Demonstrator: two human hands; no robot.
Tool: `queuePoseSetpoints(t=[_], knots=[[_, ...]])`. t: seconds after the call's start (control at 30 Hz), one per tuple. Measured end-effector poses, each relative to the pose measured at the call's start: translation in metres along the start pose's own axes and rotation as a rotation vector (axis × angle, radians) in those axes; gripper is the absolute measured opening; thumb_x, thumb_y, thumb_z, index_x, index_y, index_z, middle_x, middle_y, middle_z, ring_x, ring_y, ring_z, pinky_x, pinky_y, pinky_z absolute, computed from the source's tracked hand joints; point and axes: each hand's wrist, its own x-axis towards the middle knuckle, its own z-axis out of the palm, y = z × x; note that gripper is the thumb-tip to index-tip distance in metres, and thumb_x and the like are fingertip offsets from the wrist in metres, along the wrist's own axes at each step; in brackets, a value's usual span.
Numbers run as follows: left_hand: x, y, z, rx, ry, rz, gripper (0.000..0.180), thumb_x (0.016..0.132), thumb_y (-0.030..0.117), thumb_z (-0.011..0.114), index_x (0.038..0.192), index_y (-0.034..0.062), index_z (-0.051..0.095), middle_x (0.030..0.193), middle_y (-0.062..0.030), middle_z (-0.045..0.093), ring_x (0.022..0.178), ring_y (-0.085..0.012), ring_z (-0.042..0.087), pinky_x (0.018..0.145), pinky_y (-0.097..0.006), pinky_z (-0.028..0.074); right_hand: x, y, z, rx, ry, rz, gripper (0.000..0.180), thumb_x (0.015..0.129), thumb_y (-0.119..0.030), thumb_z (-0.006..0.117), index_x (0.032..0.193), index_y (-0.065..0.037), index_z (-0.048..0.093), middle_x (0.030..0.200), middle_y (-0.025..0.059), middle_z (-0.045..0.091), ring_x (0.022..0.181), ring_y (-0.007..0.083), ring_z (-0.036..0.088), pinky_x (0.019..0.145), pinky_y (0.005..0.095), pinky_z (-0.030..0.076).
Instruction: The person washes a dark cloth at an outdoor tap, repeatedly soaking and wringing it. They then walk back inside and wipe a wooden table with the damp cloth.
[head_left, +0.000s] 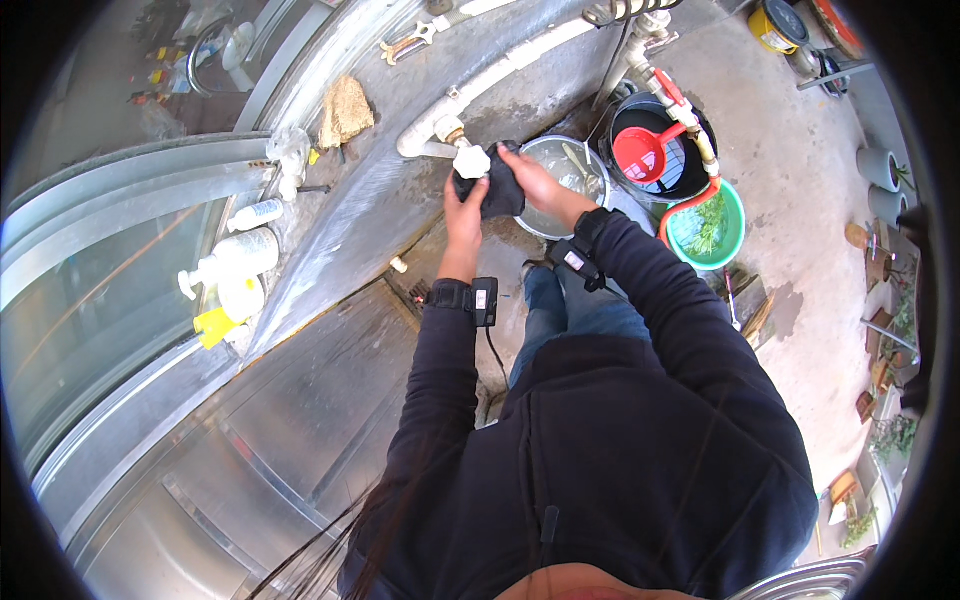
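Observation:
A crumpled black cloth (504,188) is held between my two hands, right beside the white knob-like fitting (471,162) on the end of the wall pipe. My left hand (464,220) is closed on the cloth's left edge, its thumb close to the fitting. From the other side, my right hand (540,185) grips the cloth with bent fingers. Whether the cloth touches the fitting I cannot tell. Just past my right hand stands a round pale basin (597,208) with some long light items inside, partly hidden by my hand and wrist.
Right of the basin, a black bucket (703,140) holds a red dipper (640,153). A green tub (737,225) with leafy greens stands nearer, an orange hose (690,207) at its rim. Bottles (245,255) and a sponge-like block (346,110) sit on the left ledge.

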Motion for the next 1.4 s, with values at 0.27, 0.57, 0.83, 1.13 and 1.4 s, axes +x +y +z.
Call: queuePoseSetpoints(t=[0.27, 0.57, 0.83, 1.13, 1.4], knots=[[0.008, -0.012, 0.011, -0.522, -0.101, -0.414, 0.05, 0.099, 0.047, 0.041, 0.133, 0.0109, 0.048, 0.131, -0.0058, 0.054, 0.122, -0.0237, 0.05, 0.102, -0.041, 0.042, -0.007, 0.017, 0.011, -0.713, 0.019, -0.41, 0.044, 0.096, -0.04, 0.052, 0.105, 0.002, 0.063, 0.1, 0.0168, 0.065, 0.093, 0.0332, 0.063, 0.084, 0.0374, 0.049], [0.053, -0.037, -0.015, -0.572, 0.029, -0.41, 0.042, 0.094, 0.034, 0.033, 0.111, 0.0067, 0.061, 0.107, -0.0124, 0.067, 0.099, -0.0306, 0.064, 0.088, -0.045, 0.052, -0.046, 0.011, 0.014, -1.327, -0.203, -0.924, 0.035, 0.082, -0.021, 0.062, 0.106, 0.003, 0.056, 0.118, 0.0215, 0.049, 0.117, 0.0407, 0.045, 0.097, 0.048, 0.04], [0.043, -0.059, 0.008, -0.844, -0.291, -0.513, 0.042, 0.096, 0.041, 0.033, 0.115, 0.0103, 0.057, 0.114, -0.009, 0.062, 0.107, -0.0249, 0.06, 0.094, -0.045, 0.048, -0.009, 0.009, 0.015, -1.193, 0.113, -0.931, 0.029, 0.087, -0.028, 0.055, 0.08, -0.001, 0.061, 0.078, 0.0236, 0.062, 0.073, 0.0432, 0.059, 0.066, 0.0512, 0.047], [0.034, -0.044, 0.029, -0.481, -0.028, -0.528, 0.041, 0.102, 0.038, 0.035, 0.126, 0.0089, 0.051, 0.119, -0.0082, 0.062, 0.107, -0.0232, 0.061, 0.093, -0.042, 0.048, 0.033, -0.005, -0.011, -1.214, 0.345, -0.375, 0.047, 0.089, -0.04, 0.051, 0.088, 0.004, 0.068, 0.086, 0.031, 0.063, 0.087, 0.0457, 0.062, 0.08, 0.0501, 0.05], [0.027, -0.013, 0.004, 0.073, -0.064, -0.325, 0.026, 0.092, 0.015, 0.063, 0.116, 0.0108, 0.054, 0.105, -0.004, 0.065, 0.086, -0.017, 0.066, 0.065, -0.035, 0.051, 0.06, 0.012, -0.08, -0.912, 0.648, -0.067, 0.066, 0.088, -0.056, 0.053, 0.11, 0.006, 0.06, 0.103, 0.0273, 0.066, 0.09, 0.0404, 0.066, 0.074, 0.0447, 0.054]])
